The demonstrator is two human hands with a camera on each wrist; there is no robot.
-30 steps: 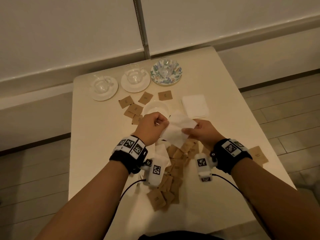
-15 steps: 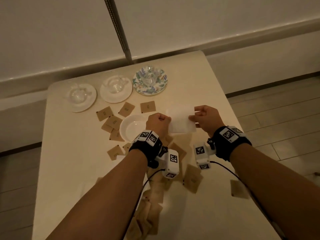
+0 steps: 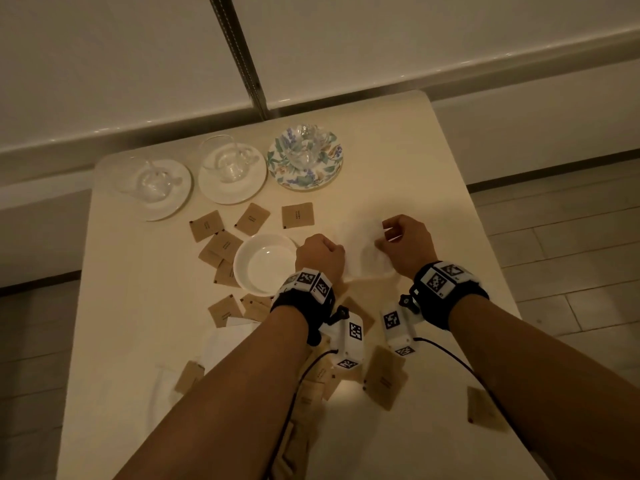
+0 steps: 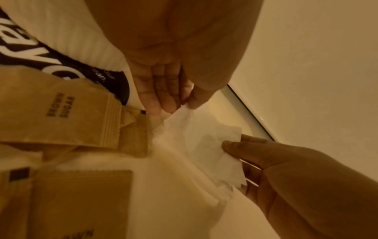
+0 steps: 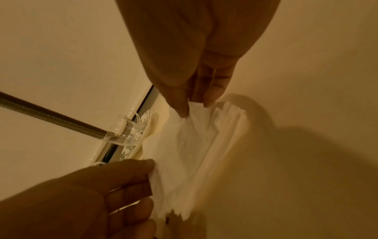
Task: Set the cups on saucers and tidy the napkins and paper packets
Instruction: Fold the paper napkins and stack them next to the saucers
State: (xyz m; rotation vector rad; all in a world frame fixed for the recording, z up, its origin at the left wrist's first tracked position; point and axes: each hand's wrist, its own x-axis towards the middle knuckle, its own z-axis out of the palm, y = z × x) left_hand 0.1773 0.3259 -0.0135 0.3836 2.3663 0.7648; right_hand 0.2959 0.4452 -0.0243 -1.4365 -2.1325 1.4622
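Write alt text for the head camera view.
Both hands, left hand and right hand, pinch a white napkin over a cream table. Behind stand three glass cups on saucers; brown sugar packets and an empty white bowl lie scattered nearby.

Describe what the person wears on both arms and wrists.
Both forearms are bare, no sleeves. Each wrist carries a black strap with a white block printed with black square markers: left wrist band, right wrist band. A white camera module hangs under each, trailing a thin black cable.
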